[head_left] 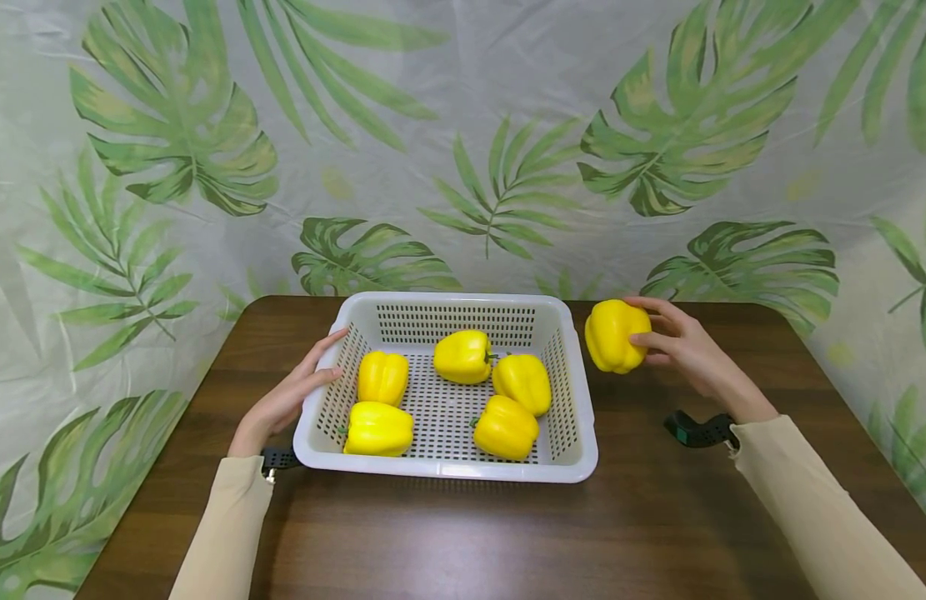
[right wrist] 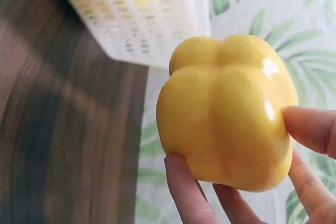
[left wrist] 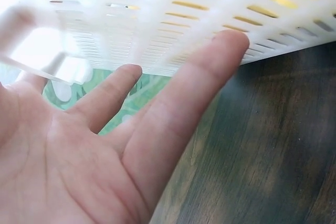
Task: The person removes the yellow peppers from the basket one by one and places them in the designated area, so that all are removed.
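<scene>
My right hand [head_left: 676,346] holds a yellow bell pepper [head_left: 616,336] just outside the right wall of the white plastic basket. Up close in the right wrist view, the thumb and fingertips grip the lobed pepper [right wrist: 228,114] from its sides and underneath. On the opposite side, my left hand [head_left: 290,400] rests at the left rim of the basket [head_left: 443,471]. Its fingers are spread and fairly straight along the slotted outer wall [left wrist: 173,3]. Inside the basket lie several more yellow bell peppers, among them one pepper [head_left: 461,357] towards the back.
The basket stands on a dark brown wooden table [head_left: 463,542]. Behind the table hangs a pale cloth [head_left: 387,183] printed with green leaves. A black wrist strap [head_left: 703,432] is on the right wrist, and another strap [head_left: 281,458] is on the left.
</scene>
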